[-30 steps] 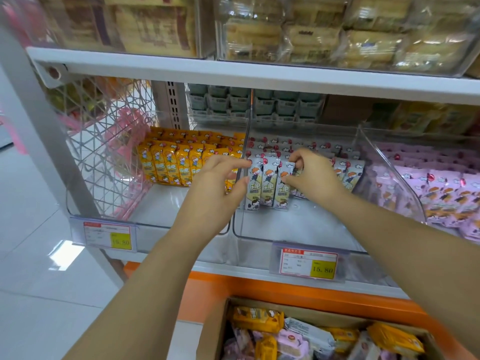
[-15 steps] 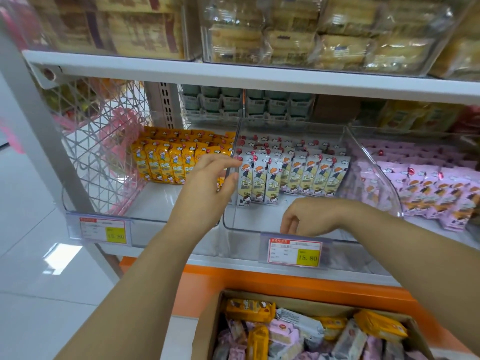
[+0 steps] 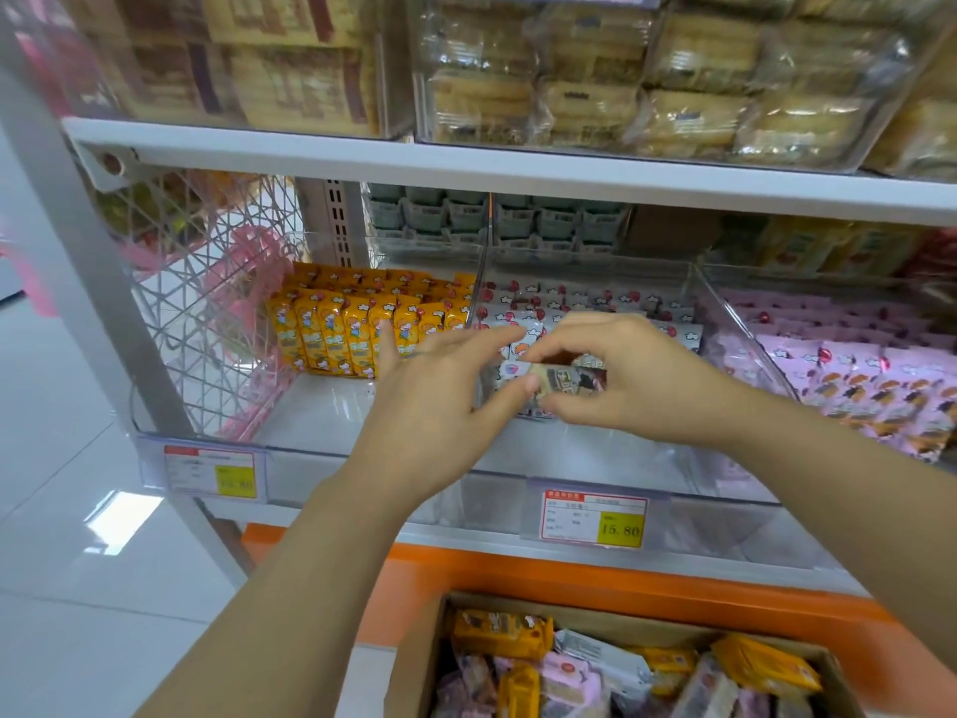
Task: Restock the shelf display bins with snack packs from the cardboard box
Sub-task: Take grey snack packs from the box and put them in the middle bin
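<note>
Right hand (image 3: 629, 378) pinches a white snack pack (image 3: 569, 379); loose-fingered left hand (image 3: 440, 391) touches it.

Yellow packs (image 3: 357, 329), pink packs (image 3: 880, 375), orange ledge (image 3: 518, 567)

One view only: head camera, wide-angle, worn on the head, facing forward and tilted a little down at the shelf (image 3: 466, 163). Close in: both forearms enter from the bottom edge. The left hand (image 3: 430, 406) and right hand (image 3: 621, 375) meet at a pack (image 3: 569, 379) near frame centre, over the middle bin (image 3: 621, 458). The upper tier is cut off by the top edge. Box (image 3: 414, 660) sits below the shelf, cropped by the bottom edge. Floor (image 3: 77, 562) fills the left side. Straight lines bow toward the edges.
</note>
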Demonstrator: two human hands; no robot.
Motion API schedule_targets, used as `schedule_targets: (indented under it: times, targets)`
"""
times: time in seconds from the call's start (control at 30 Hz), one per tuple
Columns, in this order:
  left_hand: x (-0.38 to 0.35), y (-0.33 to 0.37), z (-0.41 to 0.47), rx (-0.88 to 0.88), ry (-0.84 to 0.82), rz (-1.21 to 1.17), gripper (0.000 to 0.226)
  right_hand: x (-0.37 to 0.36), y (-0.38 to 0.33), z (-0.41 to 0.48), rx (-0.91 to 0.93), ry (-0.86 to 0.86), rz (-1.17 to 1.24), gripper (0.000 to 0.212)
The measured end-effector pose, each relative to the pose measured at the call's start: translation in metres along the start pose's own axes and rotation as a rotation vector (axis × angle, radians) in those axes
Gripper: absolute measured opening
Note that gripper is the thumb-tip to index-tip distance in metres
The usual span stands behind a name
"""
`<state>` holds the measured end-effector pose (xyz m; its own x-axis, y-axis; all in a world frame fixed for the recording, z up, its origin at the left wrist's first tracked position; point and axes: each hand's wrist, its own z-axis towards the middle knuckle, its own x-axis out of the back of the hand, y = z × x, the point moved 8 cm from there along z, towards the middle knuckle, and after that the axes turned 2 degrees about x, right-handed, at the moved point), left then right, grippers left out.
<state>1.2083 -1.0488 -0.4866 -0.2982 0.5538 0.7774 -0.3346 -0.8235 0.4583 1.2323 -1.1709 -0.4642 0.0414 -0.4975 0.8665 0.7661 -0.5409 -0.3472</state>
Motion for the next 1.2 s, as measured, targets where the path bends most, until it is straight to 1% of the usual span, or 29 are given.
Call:
schedule_targets:
  times: [0.07,0.17,0.2,0.23,0.27,0.3,0.33,0.4,0.43,0.47,0.5,0.57,0.6,0.63,0.7,0.73,0.8,0.87,1.0,1.2]
  targets:
    - [0.004,0.001,0.0,0.018,0.024,-0.061,0.04,0.005,-0.005,-0.002,0.047,0.038,-0.043,0.028]
    - [0.006,0.003,0.001,0.036,0.045,-0.171,0.029,0.009,-0.005,-0.009,0.048,0.135,-0.058,0.032]
    - [0.007,0.005,0.001,0.023,0.068,-0.21,0.023,0.01,-0.001,-0.011,0.02,0.185,-0.069,0.036]
    - [0.008,0.007,0.0,0.01,0.097,-0.248,0.018,0.012,0.005,-0.014,-0.045,0.245,-0.062,0.043]
    - [0.01,0.008,0.0,0.0,0.131,-0.282,0.017,0.015,0.016,-0.018,-0.155,0.306,0.003,0.052]
    - [0.012,0.008,0.0,-0.001,0.163,-0.307,0.018,0.016,0.028,-0.023,-0.299,0.358,0.155,0.058]
    - [0.013,0.007,0.0,0.001,0.191,-0.325,0.018,0.012,0.04,-0.029,-0.44,0.405,0.392,0.058]
    - [0.012,0.006,0.0,-0.007,0.209,-0.345,0.017,-0.005,0.055,-0.036,-0.616,0.476,0.935,0.051]
    - [0.011,0.007,0.001,-0.018,0.205,-0.358,0.017,-0.011,0.057,-0.036,-0.648,0.496,1.133,0.048]
    - [0.008,0.008,0.001,-0.029,0.196,-0.37,0.017,-0.013,0.059,-0.035,-0.652,0.517,1.241,0.044]
    - [0.007,0.008,0.002,-0.034,0.185,-0.373,0.018,-0.011,0.059,-0.034,-0.64,0.537,1.264,0.037]
    - [0.002,0.004,0.003,-0.039,0.169,-0.325,0.023,0.0,0.065,-0.034,-0.626,0.585,1.146,0.021]
    - [0.001,0.001,0.004,-0.041,0.17,-0.287,0.028,0.007,0.072,-0.035,-0.633,0.596,1.012,0.018]
    - [0.001,-0.004,0.005,-0.034,0.169,-0.256,0.03,0.015,0.078,-0.037,-0.646,0.584,0.826,0.017]
    - [-0.001,-0.013,0.007,0.002,0.162,-0.231,0.027,0.025,0.09,-0.036,-0.668,0.48,0.369,0.022]
    - [-0.002,-0.016,0.007,0.021,0.155,-0.221,0.026,0.024,0.094,-0.033,-0.665,0.404,0.19,0.025]
    - [-0.006,-0.019,0.008,0.049,0.136,-0.2,0.026,0.013,0.101,-0.025,-0.648,0.281,-0.003,0.031]
    - [-0.01,-0.018,0.009,0.061,0.123,-0.191,0.026,0.001,0.109,-0.019,-0.651,0.223,-0.09,0.038]
    - [-0.011,-0.018,0.01,0.055,0.129,-0.174,0.026,-0.01,0.119,-0.008,-0.656,0.195,-0.132,0.046]
    - [-0.012,-0.018,0.011,0.026,0.134,-0.15,0.024,-0.007,0.123,-0.011,-0.635,0.293,-0.099,0.045]
